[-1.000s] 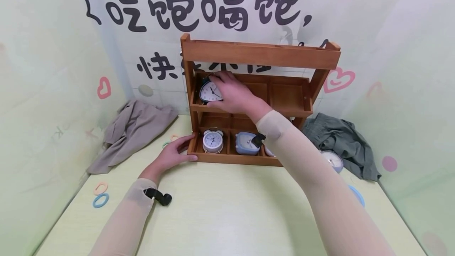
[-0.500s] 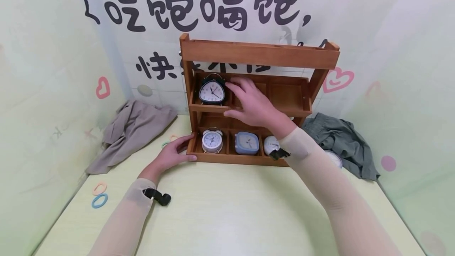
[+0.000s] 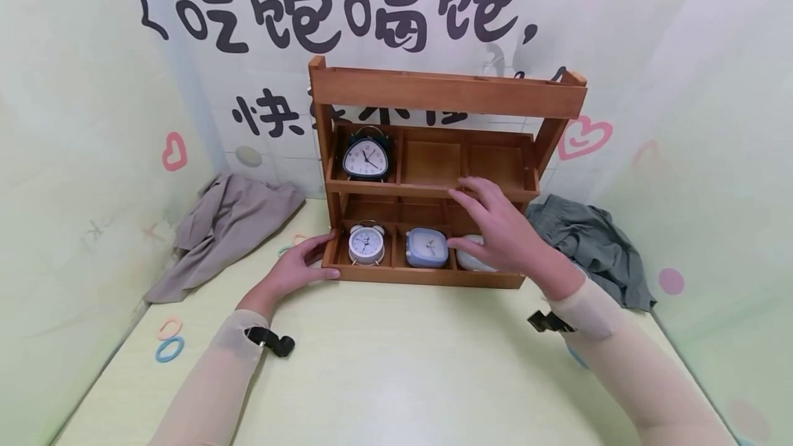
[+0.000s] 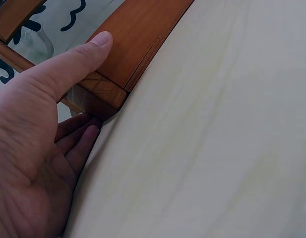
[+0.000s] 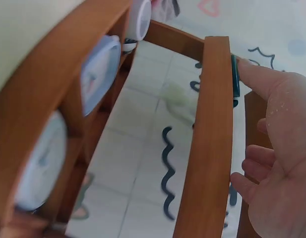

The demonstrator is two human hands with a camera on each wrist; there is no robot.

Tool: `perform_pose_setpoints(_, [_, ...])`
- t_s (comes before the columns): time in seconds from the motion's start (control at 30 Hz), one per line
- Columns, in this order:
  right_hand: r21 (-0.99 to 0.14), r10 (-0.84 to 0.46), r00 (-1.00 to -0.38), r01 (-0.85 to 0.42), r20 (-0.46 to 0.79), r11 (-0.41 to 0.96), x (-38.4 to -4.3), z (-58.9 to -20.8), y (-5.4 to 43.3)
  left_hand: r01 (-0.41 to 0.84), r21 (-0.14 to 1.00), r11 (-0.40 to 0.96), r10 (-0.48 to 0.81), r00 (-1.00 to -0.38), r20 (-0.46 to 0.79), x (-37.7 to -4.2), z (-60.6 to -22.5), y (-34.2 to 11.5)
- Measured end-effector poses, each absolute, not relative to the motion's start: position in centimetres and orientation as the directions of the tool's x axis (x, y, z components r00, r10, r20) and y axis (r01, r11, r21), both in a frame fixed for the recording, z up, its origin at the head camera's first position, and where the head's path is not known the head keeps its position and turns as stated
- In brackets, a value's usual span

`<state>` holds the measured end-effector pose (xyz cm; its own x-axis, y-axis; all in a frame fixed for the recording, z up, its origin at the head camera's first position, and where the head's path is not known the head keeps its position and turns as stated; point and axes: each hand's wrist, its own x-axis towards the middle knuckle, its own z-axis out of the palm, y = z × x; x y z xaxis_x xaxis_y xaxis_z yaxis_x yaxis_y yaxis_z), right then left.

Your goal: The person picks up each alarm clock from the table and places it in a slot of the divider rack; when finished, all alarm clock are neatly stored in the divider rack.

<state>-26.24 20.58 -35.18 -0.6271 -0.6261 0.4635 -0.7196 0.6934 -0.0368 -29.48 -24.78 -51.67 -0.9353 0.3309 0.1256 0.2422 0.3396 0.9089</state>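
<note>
A brown wooden three-tier shelf (image 3: 446, 91) stands at the back of the table. My left hand (image 3: 297, 270) grips its lower left corner, thumb over the front board and fingers at the side, as the left wrist view (image 4: 43, 114) shows. A dark green alarm clock (image 3: 366, 158) with a rounded triangular face stands in the middle tier's left compartment. Below it sit a white twin-bell alarm clock (image 3: 366, 245), a blue square clock (image 3: 427, 248) and a whitish clock (image 3: 473, 262), partly hidden by my right hand (image 3: 504, 229). That hand hovers before the shelf, fingers spread, holding nothing.
A grey-brown cloth (image 3: 229, 236) lies left of the shelf and a dark grey cloth (image 3: 588, 246) right of it. An orange ring (image 3: 170, 327) and a blue ring (image 3: 169, 348) lie on the table at left. Another blue object (image 3: 577, 356) shows beside the right forearm.
My right hand has let go of the dark green clock, leaving it in the middle tier, and moved right and down across the shelf. The left hand has kept its grip on the corner.
</note>
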Motion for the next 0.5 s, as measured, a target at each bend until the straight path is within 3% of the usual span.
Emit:
perform_pose_setpoints(0.3, [-0.045,-0.599,-0.649,-0.695,0.468,0.718,-23.1,-38.0,26.8,0.244,0.906,0.345,0.329,-0.936,0.127,-29.5,-51.9,-25.0])
perform_pose_setpoints(0.5, [-0.117,-0.544,-0.728,-0.637,0.417,0.762,-21.3,-40.4,31.2,0.25,0.905,0.345,0.327,-0.935,0.133,-29.6,-52.1,-24.9])
